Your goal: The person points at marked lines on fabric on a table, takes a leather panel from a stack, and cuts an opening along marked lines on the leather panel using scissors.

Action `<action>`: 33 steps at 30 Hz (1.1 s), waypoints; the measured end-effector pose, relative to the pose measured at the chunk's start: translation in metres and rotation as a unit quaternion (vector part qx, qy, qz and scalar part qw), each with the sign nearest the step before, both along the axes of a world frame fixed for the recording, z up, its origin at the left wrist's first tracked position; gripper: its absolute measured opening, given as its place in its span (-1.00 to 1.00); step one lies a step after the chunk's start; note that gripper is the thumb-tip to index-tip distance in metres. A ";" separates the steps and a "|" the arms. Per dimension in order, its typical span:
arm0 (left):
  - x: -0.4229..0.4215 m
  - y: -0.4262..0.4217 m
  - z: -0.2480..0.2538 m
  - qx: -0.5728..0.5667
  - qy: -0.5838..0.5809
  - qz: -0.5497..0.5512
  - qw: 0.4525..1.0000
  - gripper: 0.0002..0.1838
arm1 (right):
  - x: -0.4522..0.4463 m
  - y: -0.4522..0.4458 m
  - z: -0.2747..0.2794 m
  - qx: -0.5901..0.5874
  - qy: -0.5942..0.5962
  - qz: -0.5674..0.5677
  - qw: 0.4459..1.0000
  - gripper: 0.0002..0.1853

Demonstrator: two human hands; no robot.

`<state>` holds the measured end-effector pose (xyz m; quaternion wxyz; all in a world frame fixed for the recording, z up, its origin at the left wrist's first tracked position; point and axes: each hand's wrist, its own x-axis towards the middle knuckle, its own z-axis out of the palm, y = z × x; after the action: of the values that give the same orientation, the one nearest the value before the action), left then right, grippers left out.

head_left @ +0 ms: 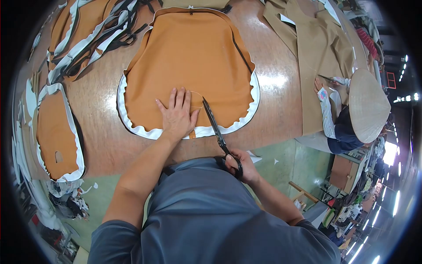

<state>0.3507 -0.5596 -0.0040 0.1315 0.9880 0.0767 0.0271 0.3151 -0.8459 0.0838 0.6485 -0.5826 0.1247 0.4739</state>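
Brown table (101, 141), with twelve o'clock at the far side from the camera wearer: surface smooth, light glare on the bare stretch at three o'clock. At centre lies a large orange panel (176, 53), rounded, its near curve bordered by rippled white edging (254, 97); a dark strip (241, 53) follows its rim from one to three o'clock. At eight o'clock lies a smaller orange piece (55, 119), also white-edged, with an opening (58, 156) toward its six o'clock end. At ten o'clock, overlapping orange pieces (89, 20) lie with white and black strips (126, 35). Tan fabric (314, 57), creased and overlapping, spans two to three o'clock.
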 end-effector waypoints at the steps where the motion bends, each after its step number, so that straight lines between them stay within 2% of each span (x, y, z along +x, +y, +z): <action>1: -0.001 0.000 -0.001 0.001 -0.004 -0.002 1.000 -0.22 | -0.004 0.002 -0.003 -0.006 -0.011 0.000 1.000 -0.60; 5: -0.001 -0.001 0.000 0.015 0.001 -0.003 1.000 -0.22 | -0.017 0.007 -0.016 -0.012 -0.048 0.002 0.999 -0.64; 17: -0.001 0.000 -0.003 0.024 0.003 -0.007 1.000 -0.23 | -0.014 0.015 -0.009 -0.056 -0.070 0.005 0.996 -0.53; 23: -0.002 0.000 -0.001 0.020 -0.001 -0.004 1.000 -0.22 | -0.001 0.008 -0.004 -0.071 -0.085 0.043 0.993 -0.48; 33: -0.003 0.000 0.000 0.015 -0.016 -0.002 1.000 -0.21 | 0.009 -0.002 -0.004 -0.082 -0.063 0.048 0.994 -0.40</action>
<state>0.3478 -0.5594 -0.0037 0.1182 0.9894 0.0718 0.0440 0.3242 -0.8481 0.0800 0.5817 -0.6676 0.0938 0.4551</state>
